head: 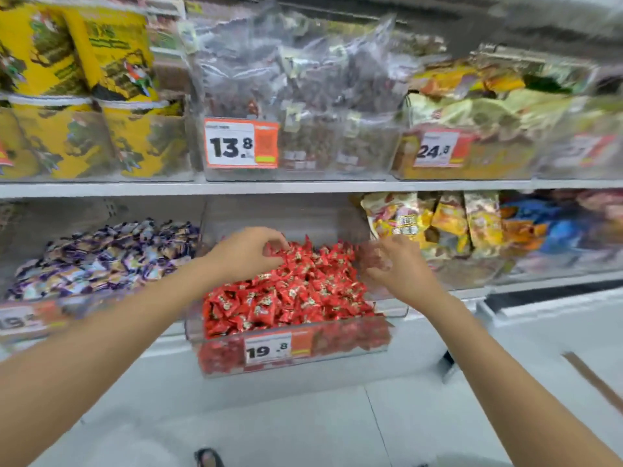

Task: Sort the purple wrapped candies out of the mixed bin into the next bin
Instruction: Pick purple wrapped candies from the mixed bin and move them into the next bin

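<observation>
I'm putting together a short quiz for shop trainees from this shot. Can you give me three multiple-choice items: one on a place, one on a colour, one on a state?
1. Where do the purple candies lie relative to the red candies?
A. On the shelf above
B. In the bin to their left
C. In the bin to their right

2. What colour are the wrappers in the bin under the left hand?
A. Red
B. Green
C. White

3. How is the left hand?
A. Flat on the floor
B. Hanging at the person's side
C. Fingers curled onto the candies at the back of the pile

Answers: 1 B, the purple heap fills the neighbouring bin on the left; 2 A, the pile there shows red wrappers; 3 C, its fingertips close on a red wrapper.
</observation>
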### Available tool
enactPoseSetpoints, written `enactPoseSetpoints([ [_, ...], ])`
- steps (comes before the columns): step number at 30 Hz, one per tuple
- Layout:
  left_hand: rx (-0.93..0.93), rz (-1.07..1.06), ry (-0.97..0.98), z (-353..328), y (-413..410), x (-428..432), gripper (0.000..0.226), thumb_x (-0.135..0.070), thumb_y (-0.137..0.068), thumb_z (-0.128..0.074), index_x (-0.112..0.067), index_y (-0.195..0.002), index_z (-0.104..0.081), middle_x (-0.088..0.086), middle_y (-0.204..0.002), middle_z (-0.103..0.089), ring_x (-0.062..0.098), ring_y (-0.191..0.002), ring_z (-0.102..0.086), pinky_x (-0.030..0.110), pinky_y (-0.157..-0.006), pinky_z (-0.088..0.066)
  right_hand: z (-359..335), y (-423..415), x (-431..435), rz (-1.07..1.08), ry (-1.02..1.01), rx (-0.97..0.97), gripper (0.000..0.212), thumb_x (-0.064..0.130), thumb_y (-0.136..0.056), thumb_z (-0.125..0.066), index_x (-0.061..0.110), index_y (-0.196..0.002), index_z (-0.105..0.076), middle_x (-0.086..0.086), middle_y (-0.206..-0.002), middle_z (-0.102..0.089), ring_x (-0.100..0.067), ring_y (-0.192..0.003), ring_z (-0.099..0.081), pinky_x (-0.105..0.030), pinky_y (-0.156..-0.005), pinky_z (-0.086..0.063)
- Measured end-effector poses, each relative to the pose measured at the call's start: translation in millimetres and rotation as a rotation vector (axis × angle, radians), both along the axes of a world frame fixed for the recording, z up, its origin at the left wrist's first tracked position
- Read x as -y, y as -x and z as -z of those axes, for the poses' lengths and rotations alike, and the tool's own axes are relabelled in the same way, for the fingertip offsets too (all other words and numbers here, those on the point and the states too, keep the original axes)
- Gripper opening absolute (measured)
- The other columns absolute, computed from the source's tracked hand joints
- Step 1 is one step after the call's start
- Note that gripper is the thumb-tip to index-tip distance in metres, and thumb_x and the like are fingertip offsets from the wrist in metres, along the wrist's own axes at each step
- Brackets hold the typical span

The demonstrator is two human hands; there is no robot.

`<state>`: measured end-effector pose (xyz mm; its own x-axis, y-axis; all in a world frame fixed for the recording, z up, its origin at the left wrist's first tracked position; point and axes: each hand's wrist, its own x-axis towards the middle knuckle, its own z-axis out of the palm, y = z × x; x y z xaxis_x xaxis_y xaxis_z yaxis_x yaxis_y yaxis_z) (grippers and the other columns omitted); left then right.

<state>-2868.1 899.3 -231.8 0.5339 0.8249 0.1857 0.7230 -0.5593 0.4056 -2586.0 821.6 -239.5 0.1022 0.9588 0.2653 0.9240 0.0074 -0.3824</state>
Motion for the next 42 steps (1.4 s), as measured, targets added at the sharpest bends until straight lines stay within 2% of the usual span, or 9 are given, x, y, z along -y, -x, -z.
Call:
enactPoseSetpoints([
  [4, -0.114, 0.043, 0.072, 26, -46, -33, 0.032, -0.031, -0.084, -0.07, -0.026, -0.115, -0.065, -0.004, -0.108, -0.061, 0.015, -0.099, -0.058, 0.03, -0.09, -0.045, 28, -24, 8, -0.077, 0.092, -0.155, 0.074, 0.033, -0.08, -0.078, 0.025, -0.144, -0.042, -0.007, -0.14, -0.04, -0.022, -0.131, -0.037, -0.033, -0.108, -0.032],
  [8, -0.138, 0.013, 0.139, 46, -93, -77, 0.038, -0.027, -0.092, -0.064, -0.018, -0.129, -0.059, 0.003, -0.128, -0.06, 0.018, -0.114, -0.056, 0.024, -0.095, -0.04, 41, -29, 10, -0.185, 0.104, -0.315, 0.07, 0.026, -0.086, -0.074, 0.029, -0.144, -0.036, 0.007, -0.144, -0.037, 0.002, -0.122, -0.038, -0.014, -0.101, -0.029],
  [11, -0.267, 0.056, 0.134, 62, -120, -109, 0.062, -0.048, -0.092, -0.058, -0.019, -0.145, -0.042, 0.003, -0.149, -0.043, 0.022, -0.137, -0.04, 0.029, -0.112, -0.031, 47, -29, 7, -0.183, 0.079, -0.329, 0.059, 0.022, -0.088, -0.071, 0.03, -0.138, -0.042, 0.014, -0.129, -0.039, 0.016, -0.095, -0.045, -0.001, -0.087, -0.032],
  [14, -0.493, 0.185, 0.219, 77, -132, -119, 0.085, -0.078, -0.082, -0.043, -0.032, -0.151, -0.026, 0.003, -0.156, -0.032, 0.022, -0.142, -0.033, 0.034, -0.115, -0.029, 50, -30, 5, -0.213, 0.051, -0.333, 0.054, 0.016, -0.087, -0.069, 0.034, -0.133, -0.045, 0.021, -0.127, -0.037, 0.018, -0.099, -0.044, -0.01, -0.093, -0.039],
  [22, -0.518, 0.481, 0.255, 45, -87, -47, 0.061, -0.045, -0.096, -0.051, -0.04, -0.15, -0.024, -0.025, -0.152, -0.022, -0.004, -0.14, -0.019, 0.003, -0.108, -0.005, 59, -36, 2, -0.238, 0.049, -0.349, 0.053, 0.018, -0.088, -0.068, 0.04, -0.13, -0.044, 0.026, -0.128, -0.036, 0.01, -0.108, -0.044, -0.009, -0.093, -0.038],
  [25, -0.372, 0.415, 0.238, 28, -78, -39, 0.056, -0.045, -0.096, -0.05, -0.054, -0.145, -0.024, -0.038, -0.148, -0.007, -0.018, -0.135, -0.009, 0.008, -0.111, -0.002, 59, -35, 1, -0.243, 0.034, -0.346, 0.054, 0.016, -0.086, -0.069, 0.037, -0.131, -0.046, 0.023, -0.128, -0.038, 0.006, -0.11, -0.045, -0.018, -0.095, -0.042],
  [29, -0.093, 0.188, 0.157, 31, -89, -85, 0.035, -0.022, -0.096, -0.057, -0.032, -0.13, -0.057, -0.015, -0.133, -0.053, -0.001, -0.121, -0.047, 0.026, -0.11, -0.035, 57, -34, 3, -0.228, 0.06, -0.339, 0.053, 0.019, -0.087, -0.069, 0.04, -0.13, -0.045, 0.026, -0.129, -0.036, 0.011, -0.1, -0.044, -0.01, -0.09, -0.038],
  [36, -0.563, 0.072, 0.124, 79, -129, -139, 0.035, -0.033, -0.087, -0.067, -0.024, -0.12, -0.064, -0.005, -0.118, -0.065, 0.016, -0.111, -0.058, 0.028, -0.093, -0.042, 56, -33, 2, -0.224, 0.067, -0.327, 0.051, 0.018, -0.088, -0.068, 0.038, -0.13, -0.047, 0.024, -0.13, -0.037, 0.015, -0.093, -0.042, -0.007, -0.087, -0.035],
  [42, -0.032, 0.089, 0.151, 66, -123, -137, 0.027, -0.008, -0.083, -0.068, -0.028, -0.08, -0.051, -0.011, -0.076, -0.055, 0.006, -0.067, -0.05, 0.009, -0.058, -0.036, 57, -34, 3, -0.225, 0.067, -0.321, 0.05, 0.018, -0.089, -0.066, 0.038, -0.131, -0.046, 0.025, -0.13, -0.034, 0.017, -0.093, -0.041, -0.003, -0.083, -0.034],
])
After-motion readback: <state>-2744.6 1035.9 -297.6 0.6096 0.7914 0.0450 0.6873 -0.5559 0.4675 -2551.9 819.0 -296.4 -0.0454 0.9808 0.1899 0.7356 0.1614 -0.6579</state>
